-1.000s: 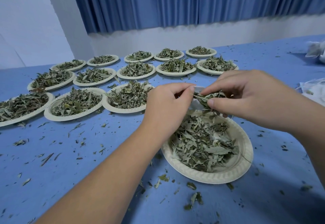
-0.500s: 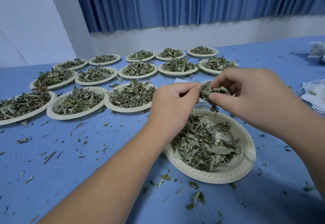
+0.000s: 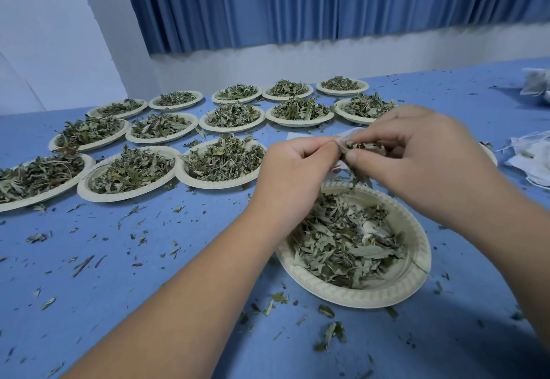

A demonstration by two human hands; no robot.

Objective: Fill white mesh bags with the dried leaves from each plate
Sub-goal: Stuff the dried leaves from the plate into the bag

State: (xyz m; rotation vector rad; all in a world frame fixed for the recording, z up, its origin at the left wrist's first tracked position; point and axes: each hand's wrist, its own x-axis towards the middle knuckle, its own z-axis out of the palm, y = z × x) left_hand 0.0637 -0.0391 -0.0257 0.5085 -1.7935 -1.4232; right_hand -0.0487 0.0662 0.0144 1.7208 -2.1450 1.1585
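A cream paper plate heaped with dried green leaves sits on the blue table in front of me. Above its far rim my left hand pinches the edge of a small white mesh bag, which is mostly hidden between my hands. My right hand holds a clump of dried leaves at the bag's mouth, fingers curled round it. A few leaves hang down below the clump.
Several more cream plates of dried leaves stand in rows at the left and back. White mesh bags lie at the right edge, another pile farther back. Leaf crumbs litter the blue table.
Both hands have risen a little above the plate, and my right hand has pushed the leaf clump closer against the bag held by my left hand.
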